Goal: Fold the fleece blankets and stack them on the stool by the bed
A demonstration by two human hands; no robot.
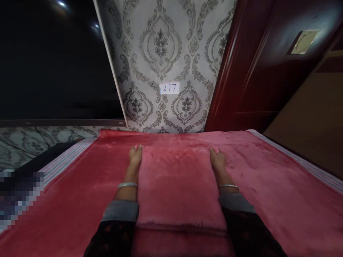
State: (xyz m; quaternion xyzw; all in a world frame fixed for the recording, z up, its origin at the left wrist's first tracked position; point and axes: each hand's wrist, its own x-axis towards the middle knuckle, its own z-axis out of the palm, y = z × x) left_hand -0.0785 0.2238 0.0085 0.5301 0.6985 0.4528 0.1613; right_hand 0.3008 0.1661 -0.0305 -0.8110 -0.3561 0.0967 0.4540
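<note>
Pink plush cloth [179, 189], fuzzy and folded into a neat rectangle with a dark crease across its near end, lies midway between the side edges of the red plush cover [72, 192], reaching almost to the far edge. At its far corners, the left hand [135, 156] and right hand [218, 159] each pinch the cloth, fingers bunched together; beyond the cover, a white label [169, 88] reading 277 sits on patterned wallpaper [160, 46]

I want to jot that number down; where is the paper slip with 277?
The paper slip is on the patterned wallpaper, right of the black screen and left of the dark red door.
</note>
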